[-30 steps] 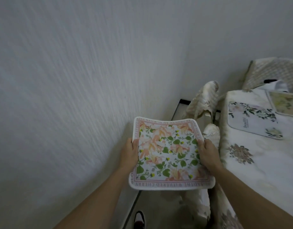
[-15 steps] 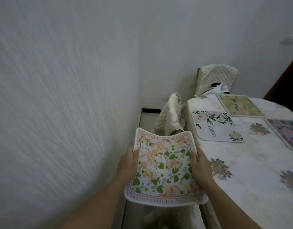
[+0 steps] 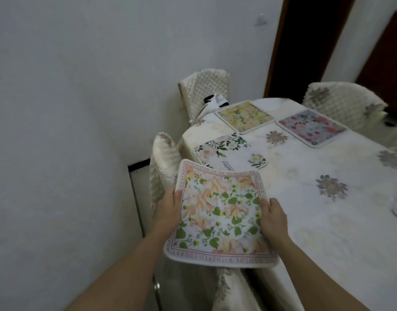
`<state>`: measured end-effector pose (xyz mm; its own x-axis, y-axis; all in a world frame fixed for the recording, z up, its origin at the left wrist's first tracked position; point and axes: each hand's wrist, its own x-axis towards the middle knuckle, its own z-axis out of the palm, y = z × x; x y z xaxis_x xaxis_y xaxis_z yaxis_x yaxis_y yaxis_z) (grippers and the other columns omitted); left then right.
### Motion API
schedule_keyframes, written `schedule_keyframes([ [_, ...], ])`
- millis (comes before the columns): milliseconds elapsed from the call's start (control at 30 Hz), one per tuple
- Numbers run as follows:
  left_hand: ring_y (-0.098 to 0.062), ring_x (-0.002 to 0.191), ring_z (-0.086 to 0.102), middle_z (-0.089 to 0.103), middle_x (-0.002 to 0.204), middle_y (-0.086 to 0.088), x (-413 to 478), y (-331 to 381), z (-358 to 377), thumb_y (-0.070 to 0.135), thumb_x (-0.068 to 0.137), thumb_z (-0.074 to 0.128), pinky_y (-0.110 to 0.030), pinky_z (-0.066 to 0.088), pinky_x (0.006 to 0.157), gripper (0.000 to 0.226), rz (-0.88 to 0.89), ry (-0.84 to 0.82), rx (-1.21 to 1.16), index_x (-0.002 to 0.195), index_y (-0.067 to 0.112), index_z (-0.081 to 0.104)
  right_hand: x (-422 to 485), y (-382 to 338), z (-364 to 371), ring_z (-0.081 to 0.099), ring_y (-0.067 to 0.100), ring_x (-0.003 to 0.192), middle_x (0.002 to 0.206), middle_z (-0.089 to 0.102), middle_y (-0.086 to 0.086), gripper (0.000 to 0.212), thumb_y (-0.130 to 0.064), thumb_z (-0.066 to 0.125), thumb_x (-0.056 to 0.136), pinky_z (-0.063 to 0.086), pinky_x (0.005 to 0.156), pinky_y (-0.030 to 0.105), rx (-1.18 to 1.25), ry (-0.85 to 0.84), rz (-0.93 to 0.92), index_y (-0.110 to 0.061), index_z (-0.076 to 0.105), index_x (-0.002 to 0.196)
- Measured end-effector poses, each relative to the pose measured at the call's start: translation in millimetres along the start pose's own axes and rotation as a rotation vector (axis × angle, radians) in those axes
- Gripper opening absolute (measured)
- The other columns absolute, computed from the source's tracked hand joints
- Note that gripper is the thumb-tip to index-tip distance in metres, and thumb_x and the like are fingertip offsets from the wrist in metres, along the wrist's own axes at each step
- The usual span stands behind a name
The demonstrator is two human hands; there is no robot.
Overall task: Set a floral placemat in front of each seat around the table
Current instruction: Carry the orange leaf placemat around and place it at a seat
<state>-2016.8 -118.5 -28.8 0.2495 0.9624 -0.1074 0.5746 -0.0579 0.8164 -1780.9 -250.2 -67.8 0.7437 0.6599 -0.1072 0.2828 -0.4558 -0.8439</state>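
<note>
I hold a square floral placemat [image 3: 220,212] with peach flowers, green leaves and a lettered pink border, raised over the table's near left edge. My left hand [image 3: 169,208] grips its left side and my right hand [image 3: 272,217] grips its right side, thumbs on top. Three other placemats lie on the table [image 3: 305,198]: a white one with dark leaves [image 3: 224,149] just beyond the held mat, a yellow-green one [image 3: 244,116] at the far corner, and a pink-blue one [image 3: 312,126] to its right.
Cream quilted chairs stand around the table: one at the left edge [image 3: 164,158], one at the far corner [image 3: 204,90], one at the far right [image 3: 343,102]. A white wall runs along the left. A dark doorway [image 3: 305,46] opens behind the table.
The view has swung right from the wall toward the table, showing more placemats and chairs. The held placemat has moved right, over the table's left edge. Both hands keep their grip.
</note>
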Motion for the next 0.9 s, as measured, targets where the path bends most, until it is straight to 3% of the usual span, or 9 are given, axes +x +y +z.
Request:
schedule_keyframes([
  [167,-0.020,0.077,0.065,0.065,0.087,-0.003,51.3,36.4,44.3,0.046,0.103,0.032,-0.045,0.056,0.070,0.033,0.129,-0.123,0.089,0.095,0.021,0.052,24.0,25.6,-17.2,0.055,0.018,0.071,0.080,0.056,0.006,0.036,-0.038,0.034,0.103,0.038,0.054,0.032,0.052,0.129,0.158,-0.008,0.049,0.088],
  [400,-0.018,0.060,0.048,0.051,0.071,-0.002,86.5,69.9,114.4,0.038,0.104,0.033,-0.033,0.038,0.053,0.033,0.303,-0.362,0.151,0.087,0.012,0.044,26.1,58.3,-56.6,0.052,0.017,0.070,0.080,0.055,0.006,0.036,-0.038,0.033,0.103,0.034,0.054,0.031,0.062,0.321,0.313,-0.009,0.047,0.087],
  [600,-0.022,0.072,0.055,0.056,0.079,-0.005,102.1,93.4,182.8,0.037,0.104,0.034,-0.038,0.045,0.064,0.033,0.403,-0.585,0.181,0.091,0.010,0.048,8.9,83.3,-88.3,0.053,0.016,0.074,0.083,0.056,0.003,0.036,-0.038,0.034,0.103,0.036,0.056,0.028,0.048,0.505,0.477,-0.007,0.050,0.092],
  [900,-0.018,0.063,0.043,0.047,0.071,-0.004,98.2,116.6,269.2,0.030,0.102,0.044,-0.032,0.033,0.057,0.031,0.441,-0.873,0.150,0.084,0.005,0.048,-25.9,111.7,-130.0,0.038,0.018,0.061,0.071,0.041,0.004,0.036,-0.035,0.034,0.103,0.028,0.055,0.034,-0.029,0.689,0.615,-0.010,0.036,0.078],
])
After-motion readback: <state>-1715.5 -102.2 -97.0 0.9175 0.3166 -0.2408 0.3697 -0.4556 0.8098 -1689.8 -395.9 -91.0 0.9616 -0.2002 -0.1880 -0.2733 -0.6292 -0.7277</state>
